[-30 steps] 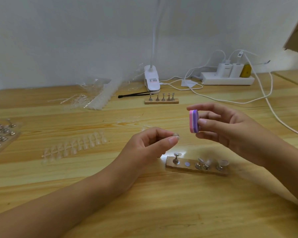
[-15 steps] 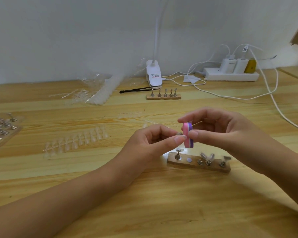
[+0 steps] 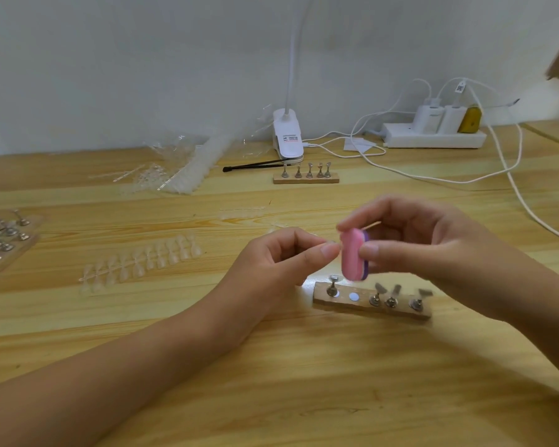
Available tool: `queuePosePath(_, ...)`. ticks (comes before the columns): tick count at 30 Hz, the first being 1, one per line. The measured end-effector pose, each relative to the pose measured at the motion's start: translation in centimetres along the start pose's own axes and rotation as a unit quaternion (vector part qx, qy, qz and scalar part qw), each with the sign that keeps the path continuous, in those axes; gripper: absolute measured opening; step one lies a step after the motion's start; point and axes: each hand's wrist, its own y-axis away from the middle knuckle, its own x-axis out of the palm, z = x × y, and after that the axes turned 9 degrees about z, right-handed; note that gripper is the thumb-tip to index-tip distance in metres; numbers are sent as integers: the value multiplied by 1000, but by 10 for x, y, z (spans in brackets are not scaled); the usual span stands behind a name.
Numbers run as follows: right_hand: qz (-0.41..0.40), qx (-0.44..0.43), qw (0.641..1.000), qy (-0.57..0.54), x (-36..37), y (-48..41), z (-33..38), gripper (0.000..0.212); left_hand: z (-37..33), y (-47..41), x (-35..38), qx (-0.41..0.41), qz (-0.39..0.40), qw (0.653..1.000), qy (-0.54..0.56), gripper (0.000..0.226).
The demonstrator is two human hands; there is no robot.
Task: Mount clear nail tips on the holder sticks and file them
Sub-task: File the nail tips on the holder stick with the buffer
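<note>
Pale wooden tabletop (image 3: 304, 391) under a white wall. The right hand (image 3: 433, 250) pinches a pink-and-purple buffer block (image 3: 351, 254) between thumb and forefinger, just beside the left hand (image 3: 271, 262), whose thumb and forefinger pinch a small piece (image 3: 333, 243), mostly hidden. Right beneath them lies a wooden holder base (image 3: 365, 306) with four metal sticks. A strip of clear nail tips (image 3: 142, 259) lies well to the left.

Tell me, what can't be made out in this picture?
Head view:
- Stick in the left hand: almost hidden by its fingertips; whatever it carries is too small to see.
- Buffer in the right hand: motion-blurred; contact with stick unclear.
- Tray: cut off by left edge.
</note>
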Motion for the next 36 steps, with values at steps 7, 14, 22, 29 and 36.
queuePosePath(7,-44,-1,999,-12,6,-2,-2,25,-1,2,1,20,17,1000,-3,17)
queuePosePath(14,-45,-8,999,-10,1,-1,0,25,-5,3,5,22,6,1000,6,24)
queuePosePath(22,-36,11,999,10,1,0,3,29,-4,3,6,15,0,1000,-7,26)
queuePosePath(29,-29,14,999,5,5,0,5,27,-5,2,6,17,-9,1000,-23,26)
queuePosePath(36,-12,33,999,11,4,0,5,27,-3,1,6,15,-3,1000,-25,22)
